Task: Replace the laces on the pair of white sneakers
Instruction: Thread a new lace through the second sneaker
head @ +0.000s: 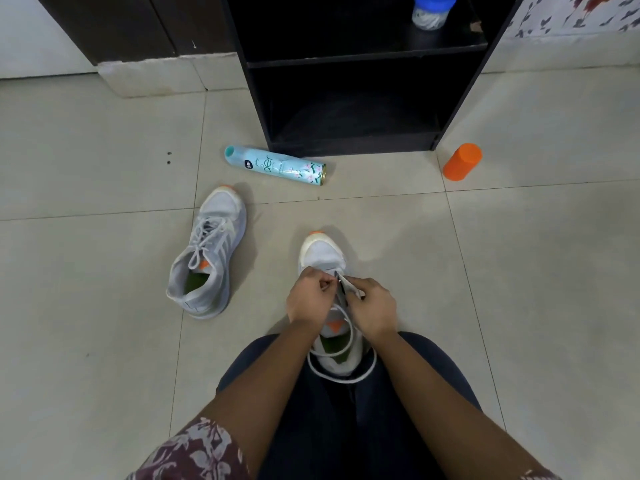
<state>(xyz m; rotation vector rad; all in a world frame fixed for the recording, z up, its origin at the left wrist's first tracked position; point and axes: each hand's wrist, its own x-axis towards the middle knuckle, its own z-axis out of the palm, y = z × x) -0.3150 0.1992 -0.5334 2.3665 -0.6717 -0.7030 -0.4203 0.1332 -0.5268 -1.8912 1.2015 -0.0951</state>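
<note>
**Both hands at the eyelets of the near sneaker**

The near sneaker [322,252] stands on the tiled floor [104,271] between the person's knees, toe pointing away. A white lace [349,375] loops loosely round its heel end. The left hand [306,299] and right hand [375,306] meet over the front eyelets, fingers curled and pinching the lace; exactly which eyelet cannot be told. The other sneaker [211,258] lies apart to the left, laced. Beyond it a spray can [275,165] lies on its side just before a black shelf [346,57] holding a blue-lidded jar [431,10]. An orange cup [462,162] sits on the floor to the right.
</note>
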